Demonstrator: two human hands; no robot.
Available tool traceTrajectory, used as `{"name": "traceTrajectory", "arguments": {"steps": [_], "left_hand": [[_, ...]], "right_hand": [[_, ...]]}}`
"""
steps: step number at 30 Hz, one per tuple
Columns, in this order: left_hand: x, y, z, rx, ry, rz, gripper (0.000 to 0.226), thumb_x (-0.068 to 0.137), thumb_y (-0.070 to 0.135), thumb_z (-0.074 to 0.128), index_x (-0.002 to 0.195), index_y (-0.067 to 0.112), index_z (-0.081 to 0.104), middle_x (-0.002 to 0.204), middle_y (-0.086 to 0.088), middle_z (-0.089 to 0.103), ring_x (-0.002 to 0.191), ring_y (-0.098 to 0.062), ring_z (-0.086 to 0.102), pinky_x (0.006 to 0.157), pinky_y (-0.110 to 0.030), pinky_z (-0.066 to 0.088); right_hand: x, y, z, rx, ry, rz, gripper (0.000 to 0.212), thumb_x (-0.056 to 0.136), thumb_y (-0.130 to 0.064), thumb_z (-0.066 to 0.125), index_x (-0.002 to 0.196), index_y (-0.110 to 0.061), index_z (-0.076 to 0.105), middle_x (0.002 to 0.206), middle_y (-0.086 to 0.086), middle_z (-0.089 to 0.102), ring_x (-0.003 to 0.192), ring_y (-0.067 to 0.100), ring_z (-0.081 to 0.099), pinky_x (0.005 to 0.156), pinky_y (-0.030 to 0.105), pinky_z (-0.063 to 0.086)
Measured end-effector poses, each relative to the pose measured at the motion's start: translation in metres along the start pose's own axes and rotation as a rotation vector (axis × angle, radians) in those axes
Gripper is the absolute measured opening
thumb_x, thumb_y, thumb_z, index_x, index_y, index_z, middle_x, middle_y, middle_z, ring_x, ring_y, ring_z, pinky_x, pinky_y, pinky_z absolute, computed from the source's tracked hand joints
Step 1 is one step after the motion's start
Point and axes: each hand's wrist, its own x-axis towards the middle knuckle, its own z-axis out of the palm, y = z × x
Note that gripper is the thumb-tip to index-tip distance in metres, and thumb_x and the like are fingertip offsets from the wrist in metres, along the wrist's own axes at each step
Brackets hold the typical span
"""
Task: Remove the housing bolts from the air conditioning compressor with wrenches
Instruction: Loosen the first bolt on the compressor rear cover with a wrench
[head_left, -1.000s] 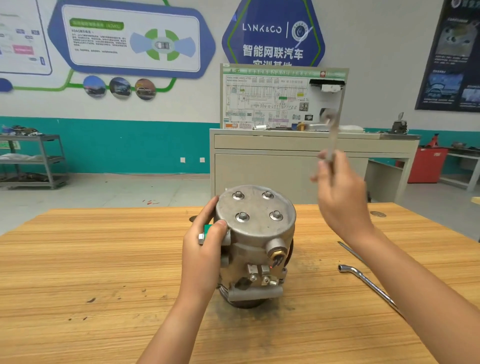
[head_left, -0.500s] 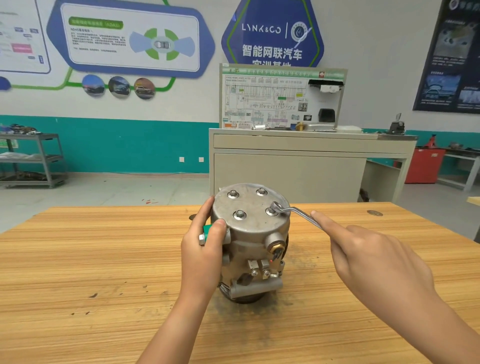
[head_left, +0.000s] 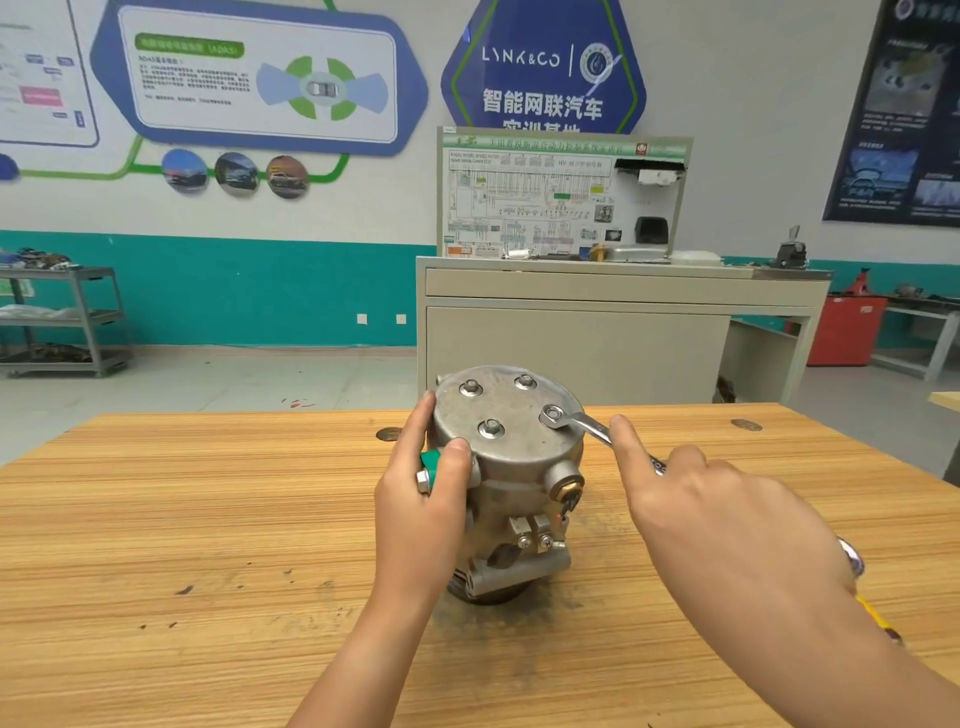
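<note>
Your left hand (head_left: 421, 499) gripped compressor (head_left: 514, 457); right hand (head_left: 727, 519) held wrench (head_left: 576, 423) on bolt (head_left: 553, 414) (none out yet); next likely needed firm turn.

1. A wooden table (head_left: 156, 519) with striped grain is seen across the foreground; dark scuff marks are noted on its surface.
2. A beige cabinet (head_left: 571, 353) is positioned behind the table.
3. A wiring-diagram board (head_left: 524, 202) is stood upright on the cabinet top.
4. A blue hexagonal sign (head_left: 543, 67) marked "LYNK&CO" is mounted on the wall above the board.
5. A grey metal shelf trolley (head_left: 98, 317) is placed at far left, against the teal wall band (head_left: 234, 291).
6. A red cabinet (head_left: 844, 330) is seen at right; a dark poster (head_left: 904, 114) is hung higher on the wall.
</note>
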Motion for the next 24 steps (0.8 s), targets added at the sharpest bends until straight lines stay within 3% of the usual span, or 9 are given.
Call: {"name": "traceTrajectory", "arguments": {"steps": [1,3,5,7,11,14,17,20,24], "left_hand": [[0.0,0.0,0.0,-0.016,0.0,-0.012,0.046,0.086,0.034,0.054,0.132,0.034,0.048,0.128,0.028,0.049,0.12,0.017,0.041,0.095,-0.009,0.041],[0.0,0.0,0.002,-0.051,0.0,-0.037,0.039,0.094,0.02,0.053,0.13,0.035,0.05,0.128,0.028,0.05,0.12,0.011,0.045,0.1,-0.022,0.043],[0.001,0.001,0.003,-0.072,-0.003,-0.036,0.04,0.094,0.014,0.051,0.127,0.036,0.051,0.124,0.028,0.052,0.116,0.013,0.048,0.095,-0.015,0.044],[0.003,0.002,0.004,-0.081,-0.013,-0.028,0.039,0.093,0.012,0.051,0.123,0.038,0.052,0.119,0.031,0.053,0.111,0.02,0.047,0.085,-0.003,0.043],[0.004,0.004,0.001,-0.079,-0.026,-0.032,0.039,0.093,0.012,0.052,0.118,0.041,0.052,0.114,0.034,0.054,0.107,0.022,0.048,0.082,-0.002,0.043],[0.004,0.005,0.001,-0.07,-0.024,-0.028,0.039,0.093,0.01,0.051,0.119,0.039,0.051,0.112,0.033,0.054,0.099,0.026,0.049,0.073,0.002,0.04],[0.003,0.006,0.002,-0.068,-0.025,-0.021,0.039,0.093,0.008,0.05,0.122,0.035,0.05,0.109,0.033,0.053,0.093,0.028,0.049,0.068,0.003,0.038],[0.002,0.005,0.0,-0.055,-0.011,-0.021,0.039,0.094,0.01,0.049,0.125,0.034,0.05,0.111,0.033,0.052,0.096,0.029,0.047,0.07,0.004,0.037],[0.0,0.002,-0.003,-0.056,0.009,-0.03,0.04,0.094,0.012,0.049,0.129,0.032,0.051,0.114,0.034,0.052,0.1,0.028,0.046,0.072,0.003,0.038]], "right_hand": [[0.001,0.003,0.005,-0.055,0.055,0.056,0.089,0.059,0.014,0.015,0.143,-0.005,-0.007,0.066,0.003,0.024,0.05,0.015,0.027,0.036,0.025,0.013],[0.001,0.012,0.015,-0.026,0.185,0.215,0.082,0.057,0.018,0.039,0.134,-0.007,0.044,0.054,0.008,0.036,0.038,0.018,0.034,0.039,0.019,0.014],[0.006,0.023,0.042,0.087,0.503,0.229,0.028,0.077,-0.005,0.057,0.1,-0.006,0.071,0.048,0.006,0.047,0.035,0.022,0.044,0.039,0.022,0.029],[0.022,0.036,0.066,0.156,0.625,0.194,0.028,0.086,-0.017,0.048,0.095,-0.003,0.071,0.057,0.008,0.058,0.048,0.026,0.057,0.057,0.035,0.049],[0.065,0.05,0.08,0.218,0.667,0.166,0.026,0.083,-0.01,0.06,0.107,-0.003,0.068,0.096,0.014,0.07,0.09,0.028,0.066,0.088,0.054,0.042],[0.103,0.05,0.071,0.39,0.546,0.037,0.032,0.089,-0.009,0.058,0.121,-0.003,0.059,0.122,0.016,0.059,0.117,0.032,0.053,0.1,0.047,0.035],[0.134,0.048,0.062,0.44,0.425,-0.121,0.039,0.098,-0.021,0.04,0.137,-0.012,0.042,0.145,0.004,0.038,0.136,0.018,0.029,0.108,0.027,0.018],[0.142,0.044,0.057,0.427,0.494,-0.146,0.033,0.097,-0.016,0.043,0.127,-0.005,0.052,0.136,0.01,0.049,0.127,0.024,0.043,0.102,0.034,0.032],[0.119,0.051,0.045,0.854,0.791,0.193,0.023,0.098,-0.015,0.039,0.1,0.002,0.054,0.077,0.02,0.062,0.069,0.037,0.059,0.058,0.04,0.044]]}}
